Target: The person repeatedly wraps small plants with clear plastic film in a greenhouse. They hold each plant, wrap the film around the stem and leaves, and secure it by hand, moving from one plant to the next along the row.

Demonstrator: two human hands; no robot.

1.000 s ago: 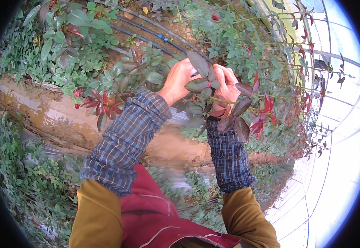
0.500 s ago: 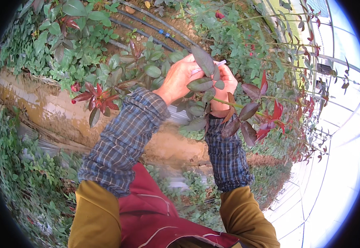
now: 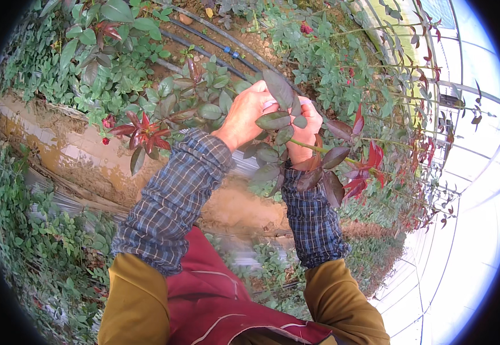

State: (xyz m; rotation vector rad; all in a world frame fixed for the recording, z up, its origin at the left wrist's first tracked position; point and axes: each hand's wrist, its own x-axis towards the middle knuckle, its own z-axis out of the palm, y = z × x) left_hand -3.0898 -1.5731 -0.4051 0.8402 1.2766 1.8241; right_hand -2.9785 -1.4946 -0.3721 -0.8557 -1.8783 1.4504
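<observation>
I'm holding both bare hands close together, just past 12 o'clock from the view's centre. My left hand [image 3: 241, 115] is bending its fingers in and seems to be pinching a pale piece [image 3: 270, 104]; what it is, I'm not making out. My right hand [image 3: 309, 123] is curling at about 3 o'clock from the left, partly hiding behind leaves, one big dark leaf [image 3: 279, 89] among them, so I can't tell whether it's gripping anything. The stem [image 3: 313, 147] is running slantwise, long axis 10 to 4 o'clock, crossing in front of my right hand, so the right is sitting nearer; touching or not, I can't tell. From my left hand it's lying toward 4 o'clock, ending in red leaves [image 3: 370, 164]. A blue pipe joint [image 3: 231, 52] is showing at 11 o'clock from the hands.
</observation>
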